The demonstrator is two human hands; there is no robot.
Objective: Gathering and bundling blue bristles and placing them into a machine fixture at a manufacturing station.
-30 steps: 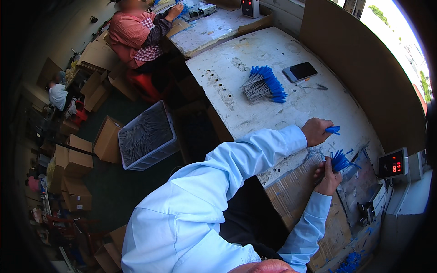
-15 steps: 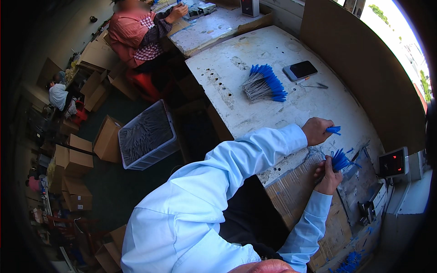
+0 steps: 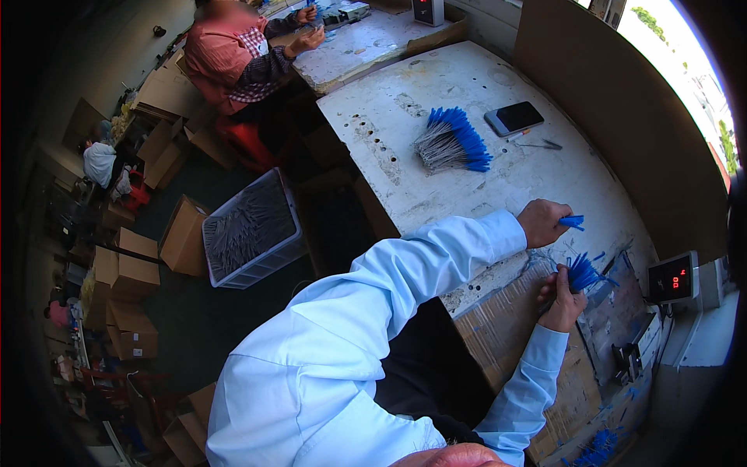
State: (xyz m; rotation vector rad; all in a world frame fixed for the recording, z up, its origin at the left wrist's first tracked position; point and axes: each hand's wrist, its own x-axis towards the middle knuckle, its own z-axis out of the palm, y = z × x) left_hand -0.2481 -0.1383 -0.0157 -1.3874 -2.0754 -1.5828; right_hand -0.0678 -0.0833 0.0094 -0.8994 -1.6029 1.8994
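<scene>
My left hand [image 3: 542, 223], closed, holds a few blue-ended sticks [image 3: 573, 222] over the white table, their blue ends poking out to the right. Just nearer to me, my right hand [image 3: 562, 302] grips a thicker fanned bunch of blue-ended sticks [image 3: 582, 274] above the cardboard sheet. Its fingers wrap round the lower part of the bunch, hiding it. Farther off, a loose pile of thin pale wire-like sticks with blue ends [image 3: 454, 142] lies on the white table [image 3: 397, 97].
A phone [image 3: 515, 118] lies beyond the pile, near a pen and tweezers-like tool [image 3: 542, 145]. At right stand a display box [image 3: 671, 280] and a metal fixture [image 3: 627, 359]. Blue scraps [image 3: 597, 449] lie near right. Leftward are a grey crate [image 3: 257, 233] of sticks, cartons and a seated co-worker [image 3: 233, 62].
My two hands stay nearly in place, still holding their bunches. The co-worker's hands have moved apart, one lowered. The reading on the display box looks different.
</scene>
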